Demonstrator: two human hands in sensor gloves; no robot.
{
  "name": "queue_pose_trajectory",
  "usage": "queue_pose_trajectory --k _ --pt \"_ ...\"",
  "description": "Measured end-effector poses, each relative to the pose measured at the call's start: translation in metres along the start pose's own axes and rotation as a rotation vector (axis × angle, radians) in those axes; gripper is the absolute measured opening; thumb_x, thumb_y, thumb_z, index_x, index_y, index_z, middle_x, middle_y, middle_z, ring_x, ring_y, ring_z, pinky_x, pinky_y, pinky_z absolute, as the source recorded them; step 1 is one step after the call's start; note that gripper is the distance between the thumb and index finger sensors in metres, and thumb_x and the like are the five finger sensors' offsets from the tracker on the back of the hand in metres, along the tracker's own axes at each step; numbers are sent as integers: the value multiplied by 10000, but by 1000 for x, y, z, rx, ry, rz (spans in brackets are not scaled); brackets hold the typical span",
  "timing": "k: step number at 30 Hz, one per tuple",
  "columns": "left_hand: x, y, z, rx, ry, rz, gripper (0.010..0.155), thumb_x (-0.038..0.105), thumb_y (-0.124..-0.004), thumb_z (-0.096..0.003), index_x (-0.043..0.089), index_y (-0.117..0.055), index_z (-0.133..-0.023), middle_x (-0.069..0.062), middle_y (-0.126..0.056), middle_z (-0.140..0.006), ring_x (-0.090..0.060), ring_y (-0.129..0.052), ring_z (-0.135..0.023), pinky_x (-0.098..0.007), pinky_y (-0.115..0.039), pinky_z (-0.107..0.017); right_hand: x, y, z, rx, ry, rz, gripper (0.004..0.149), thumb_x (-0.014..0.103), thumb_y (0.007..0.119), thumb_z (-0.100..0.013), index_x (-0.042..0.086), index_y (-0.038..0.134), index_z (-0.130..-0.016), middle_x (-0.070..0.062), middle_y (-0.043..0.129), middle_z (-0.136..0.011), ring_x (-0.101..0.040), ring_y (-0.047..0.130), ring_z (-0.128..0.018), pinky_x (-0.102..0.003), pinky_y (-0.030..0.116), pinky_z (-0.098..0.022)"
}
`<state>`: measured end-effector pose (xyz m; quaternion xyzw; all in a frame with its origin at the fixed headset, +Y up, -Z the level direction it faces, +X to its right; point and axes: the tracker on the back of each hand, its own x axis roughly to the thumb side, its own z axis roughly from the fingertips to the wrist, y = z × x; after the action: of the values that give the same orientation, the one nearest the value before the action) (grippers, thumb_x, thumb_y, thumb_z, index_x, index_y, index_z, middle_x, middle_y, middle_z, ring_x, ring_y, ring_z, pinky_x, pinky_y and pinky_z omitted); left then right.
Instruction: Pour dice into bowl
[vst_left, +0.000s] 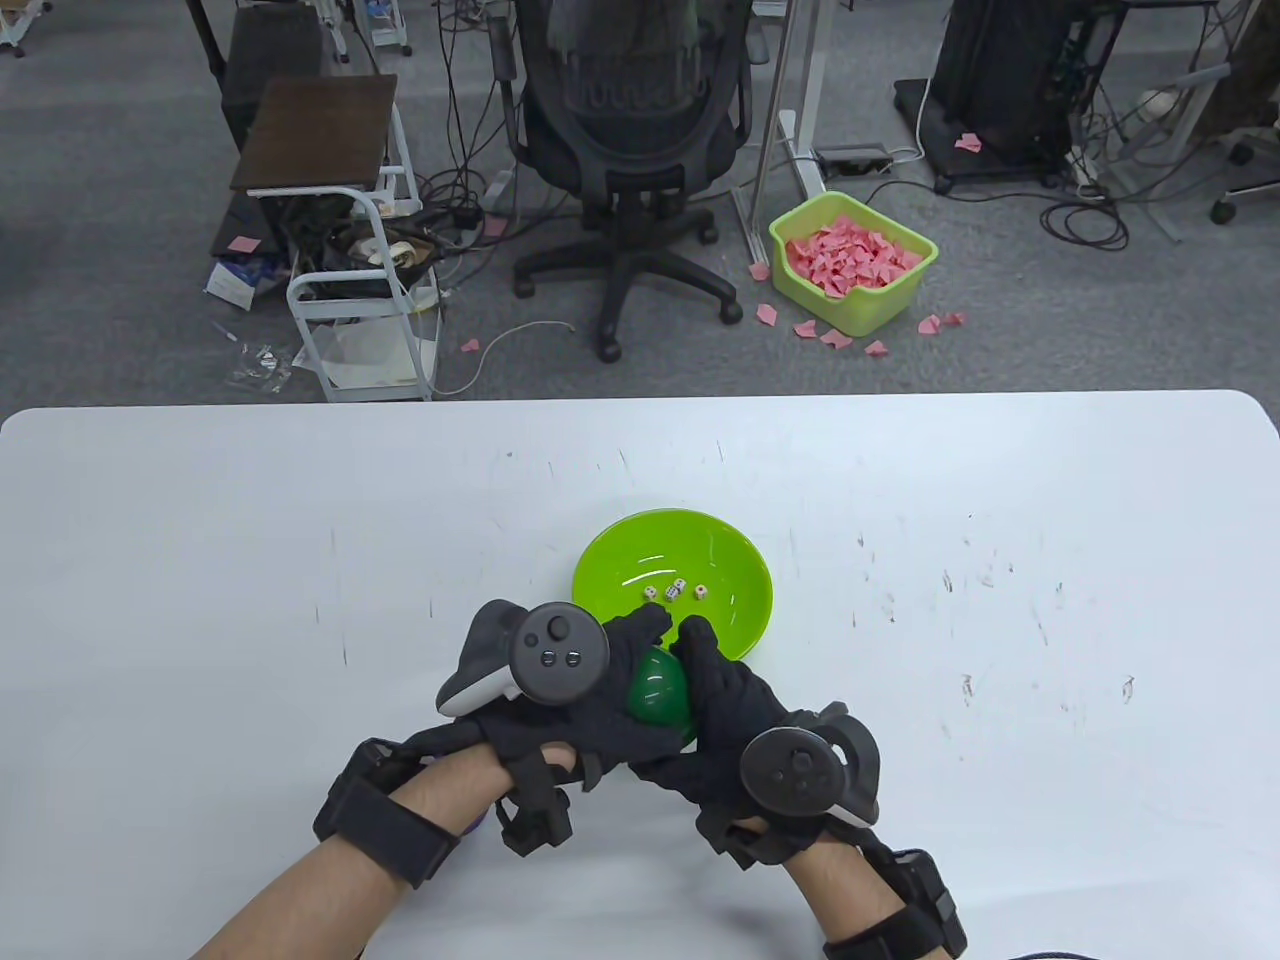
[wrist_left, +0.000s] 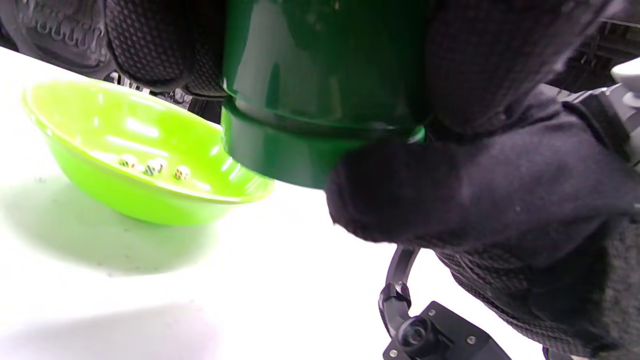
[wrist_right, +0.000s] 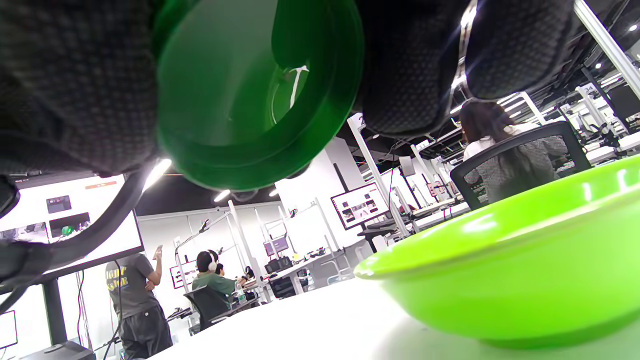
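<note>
Scuffed white table before cluttered office floor

Dice lie in the bowl on the table; cup just before it.

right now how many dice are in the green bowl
3, in a short row on the floor of the lime green bowl: left die, middle die, right die. The dark green cup, held in both hands, looks empty in the right wrist view.
</note>
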<state>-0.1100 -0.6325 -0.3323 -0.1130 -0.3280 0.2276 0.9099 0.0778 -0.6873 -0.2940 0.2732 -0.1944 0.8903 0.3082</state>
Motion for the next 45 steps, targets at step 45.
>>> queue_pose_trajectory --k 45 --pt "-263 30 103 179 759 -232 924 580 -950 -340 276 -488 -1080 -69 -652 -1110 -370 -737 -972 -598 -668 -723 -13 -4 0 11 30 0 1128 519 957 -353 -51 291 -1064 -323 688 -1009 -495 854 -726 -717 681 -583"
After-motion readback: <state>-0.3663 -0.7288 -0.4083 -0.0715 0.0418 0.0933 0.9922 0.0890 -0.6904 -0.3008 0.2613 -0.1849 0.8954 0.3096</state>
